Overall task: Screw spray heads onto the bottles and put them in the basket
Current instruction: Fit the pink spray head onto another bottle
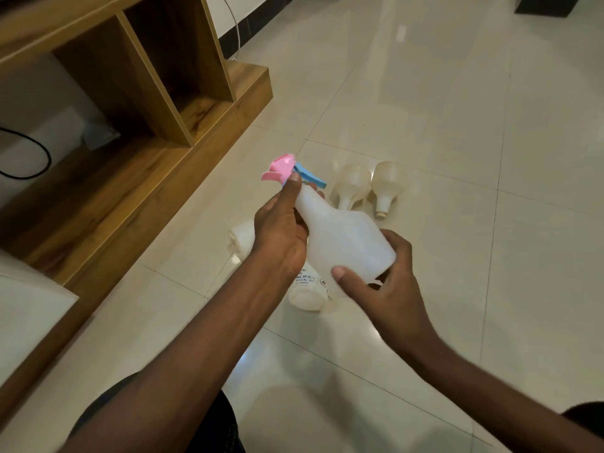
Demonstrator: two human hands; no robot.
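Observation:
Both hands hold a translucent white bottle [343, 238] tilted above the floor, neck pointing up and left. A pink and blue spray head [287, 171] sits on its neck. My left hand [281, 230] grips the neck just below the spray head. My right hand [382, 279] wraps the bottle's base. Two more headless bottles [351, 188] [385, 188] lie side by side on the tiles beyond. Another bottle with a printed label [309, 292] lies under my hands, and a further one [240, 238] shows partly behind my left wrist. No basket is visible.
A low wooden shelf unit [157, 125] with open compartments runs along the left, holding a black cable [39, 152]. Glossy cream floor tiles [457, 125] stretch to the right and far side. My knees show at the bottom edge.

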